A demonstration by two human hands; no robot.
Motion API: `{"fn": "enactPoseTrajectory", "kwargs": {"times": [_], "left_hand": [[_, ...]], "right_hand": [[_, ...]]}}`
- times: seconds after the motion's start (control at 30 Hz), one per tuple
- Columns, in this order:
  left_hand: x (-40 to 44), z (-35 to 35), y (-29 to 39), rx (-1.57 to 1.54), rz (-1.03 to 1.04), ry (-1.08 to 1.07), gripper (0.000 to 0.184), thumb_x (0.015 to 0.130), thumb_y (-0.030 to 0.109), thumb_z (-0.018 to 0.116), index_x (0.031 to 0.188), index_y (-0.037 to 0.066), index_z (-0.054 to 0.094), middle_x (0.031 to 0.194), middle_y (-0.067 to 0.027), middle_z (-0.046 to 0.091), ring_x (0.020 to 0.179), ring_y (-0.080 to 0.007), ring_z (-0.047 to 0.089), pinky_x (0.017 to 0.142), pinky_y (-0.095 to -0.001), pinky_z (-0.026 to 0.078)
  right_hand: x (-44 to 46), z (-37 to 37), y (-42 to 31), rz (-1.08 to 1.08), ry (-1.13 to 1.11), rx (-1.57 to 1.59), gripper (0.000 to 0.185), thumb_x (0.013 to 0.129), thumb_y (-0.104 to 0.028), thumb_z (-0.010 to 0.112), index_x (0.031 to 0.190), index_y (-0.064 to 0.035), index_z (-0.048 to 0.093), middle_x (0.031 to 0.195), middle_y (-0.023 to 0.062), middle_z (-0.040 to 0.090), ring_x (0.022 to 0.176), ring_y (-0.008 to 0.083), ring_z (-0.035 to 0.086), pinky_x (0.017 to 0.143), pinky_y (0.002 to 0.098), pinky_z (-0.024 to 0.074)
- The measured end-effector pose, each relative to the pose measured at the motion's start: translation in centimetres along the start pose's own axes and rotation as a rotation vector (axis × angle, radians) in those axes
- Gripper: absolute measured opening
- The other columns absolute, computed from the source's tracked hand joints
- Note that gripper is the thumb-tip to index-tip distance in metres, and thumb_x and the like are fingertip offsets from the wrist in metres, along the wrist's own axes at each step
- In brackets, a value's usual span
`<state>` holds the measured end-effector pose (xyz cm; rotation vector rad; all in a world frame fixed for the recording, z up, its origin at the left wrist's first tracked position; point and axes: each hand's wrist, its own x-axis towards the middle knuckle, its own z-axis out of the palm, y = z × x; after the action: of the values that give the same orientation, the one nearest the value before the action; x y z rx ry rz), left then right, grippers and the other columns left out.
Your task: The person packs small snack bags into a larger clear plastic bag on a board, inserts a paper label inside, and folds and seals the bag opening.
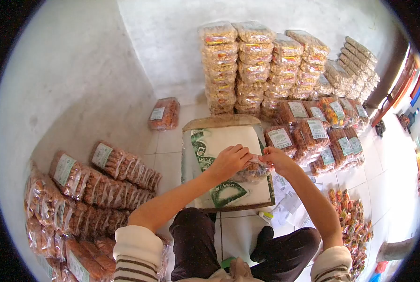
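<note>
A clear plastic bag of brown snacks (248, 174) sits on the right part of a low table (240, 134) with a white and green printed top. My left hand (232, 162) has its fingers closed on the left side of the bag's upper edge. On the right side of that edge, my right hand (276, 160) pinches the plastic between thumb and fingers. The gathered plastic stretches between both hands. My forearms and fingers hide part of the bag.
Tall stacks of bagged snacks (219, 66) stand against the wall. Labelled brown packs (313, 129) lie at right, more packs (85, 183) at left. One pack (164, 113) rests beside the wall. White papers (287, 202) and colourful packets (353, 230) are on the tiled floor.
</note>
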<state>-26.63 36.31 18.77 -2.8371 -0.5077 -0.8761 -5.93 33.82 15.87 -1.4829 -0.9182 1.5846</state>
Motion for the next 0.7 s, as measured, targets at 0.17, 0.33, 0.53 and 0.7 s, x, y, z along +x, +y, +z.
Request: {"fn": "enactPoseTrajectory", "kwargs": {"times": [0.17,0.33,0.53,0.7], "left_hand": [[0.4,-0.1,-0.4,0.035,0.055,-0.016,0.018,0.071,0.018,0.062,0.085,0.009,0.057,0.080,-0.0023,0.050,0.079,-0.0174,0.052,0.067,-0.0288,0.045],[0.6,0.0,-0.5,0.084,0.096,-0.022,0.016,0.072,0.017,0.061,0.083,0.008,0.056,0.078,-0.0026,0.049,0.078,-0.0170,0.051,0.071,-0.0297,0.042],[0.3,0.4,-0.5,0.175,0.075,-0.005,0.015,0.069,0.017,0.062,0.079,0.009,0.055,0.078,-0.0025,0.050,0.078,-0.0164,0.051,0.076,-0.0326,0.038],[0.0,0.8,-0.3,0.098,0.035,0.037,0.014,0.071,0.016,0.063,0.079,0.009,0.055,0.079,-0.0024,0.050,0.078,-0.0161,0.051,0.075,-0.0325,0.038]], "right_hand": [[0.3,-0.3,0.4,-0.009,-0.024,0.017,0.040,0.073,-0.006,0.063,0.108,0.0038,0.048,0.066,0.0051,0.049,0.049,0.0096,0.043,0.040,0.0253,0.0320],[-3.2,3.0,0.1,-1.157,0.522,-1.032,0.023,0.074,-0.014,0.063,0.093,-0.0040,0.055,0.083,0.0100,0.050,0.080,0.0237,0.049,0.067,0.0319,0.0410],[-4.2,4.0,0.6,-1.031,0.295,-0.996,0.019,0.071,-0.003,0.058,0.090,-0.0012,0.053,0.087,0.0135,0.049,0.086,0.0314,0.045,0.075,0.0393,0.0401],[-4.0,3.7,0.5,-1.077,0.296,-0.974,0.013,0.071,-0.001,0.056,0.083,-0.0009,0.052,0.083,0.0136,0.050,0.081,0.0316,0.047,0.069,0.0388,0.0415]]}}
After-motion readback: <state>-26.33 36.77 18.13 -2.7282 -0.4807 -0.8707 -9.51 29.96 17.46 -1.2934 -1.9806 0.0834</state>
